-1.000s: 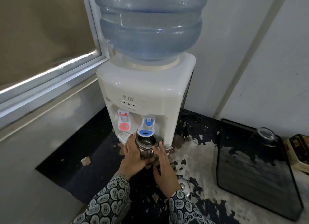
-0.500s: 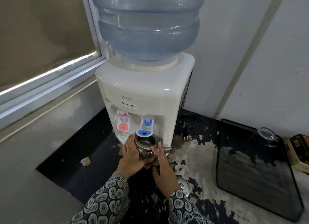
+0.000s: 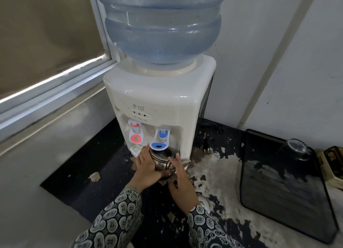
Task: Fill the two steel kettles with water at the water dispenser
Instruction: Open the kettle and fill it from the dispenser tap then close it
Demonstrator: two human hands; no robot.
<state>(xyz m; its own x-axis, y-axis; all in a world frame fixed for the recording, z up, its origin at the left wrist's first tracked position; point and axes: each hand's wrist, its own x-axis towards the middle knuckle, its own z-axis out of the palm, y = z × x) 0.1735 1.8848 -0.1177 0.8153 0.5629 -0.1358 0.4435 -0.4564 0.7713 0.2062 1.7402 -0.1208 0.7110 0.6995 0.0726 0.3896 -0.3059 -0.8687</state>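
A small steel kettle (image 3: pixel 163 159) is held upright under the blue tap (image 3: pixel 160 140) of the white water dispenser (image 3: pixel 157 103), its open mouth directly beneath the blue lever. The kettle is seen between the two hands, with its spout (image 3: pixel 187 163) pointing to the right.

The left hand (image 3: pixel 147 169) is wrapped around the kettle's left side, the fingers curled against the steel wall and the fingertips reaching up to the rim just beside the blue lever. The right hand (image 3: pixel 182 184) is placed on the near right side of the kettle; its fingers are extended upward along the body, one fingertip reaching the rim, and the palm lies nearer than the kettle. Whether the right thumb is closed around the kettle's handle cannot be told, as that part is hidden.

A red tap (image 3: pixel 135 133) is mounted to the left of the blue one, and a large blue water bottle (image 3: pixel 163 25) is seated on top of the dispenser. A rounded steel object (image 3: pixel 204 201), partly hidden behind the right wrist, is seen on the worn countertop (image 3: pixel 219 173) near the person. Farther right, a dark tray (image 3: pixel 284 192) is laid on the counter with an upturned glass (image 3: pixel 297 147) at its far end.
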